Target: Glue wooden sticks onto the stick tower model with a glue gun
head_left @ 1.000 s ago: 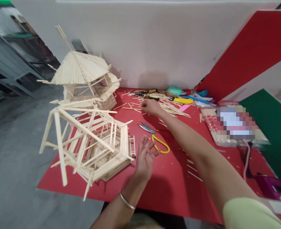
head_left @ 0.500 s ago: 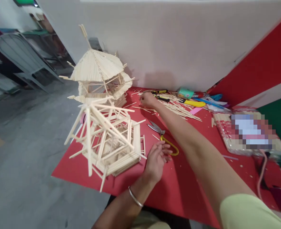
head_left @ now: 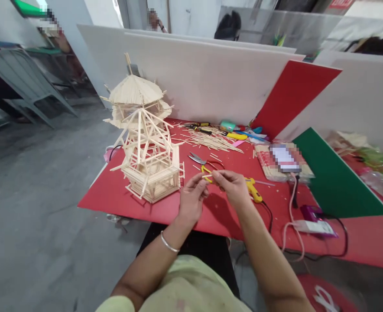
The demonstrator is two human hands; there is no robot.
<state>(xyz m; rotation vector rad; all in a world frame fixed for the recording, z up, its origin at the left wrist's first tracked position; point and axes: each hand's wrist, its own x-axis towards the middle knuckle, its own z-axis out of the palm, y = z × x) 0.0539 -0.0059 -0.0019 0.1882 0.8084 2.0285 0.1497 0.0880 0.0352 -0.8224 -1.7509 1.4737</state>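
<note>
In front of my body, a short pale wooden stick [head_left: 207,176] spans the gap between my fingertips. My right hand [head_left: 233,186] pinches its right end, and the curled fingers of my left hand [head_left: 192,197] close at its left end. Just beyond them lie scissors [head_left: 198,159] with a red and yellow handle, partly covered by my fingers. Left of my hands stands a hexagonal stick model [head_left: 152,182] with an open roof frame. Behind it rises a taller stick model [head_left: 136,91] with covered roofs.
A yellow glue gun [head_left: 254,190] lies right of my right hand. Loose sticks [head_left: 211,139], cutters [head_left: 199,129] and a yellow-handled tool [head_left: 237,136] sit at the back. Further right are a phone [head_left: 285,158] on packaged sticks, cables and a green board [head_left: 337,186]. White panels [head_left: 211,82] stand behind.
My right hand has come back from the loose sticks to my left hand, now with a short stick. My left hand has closed from open. The view has tilted up, showing more background.
</note>
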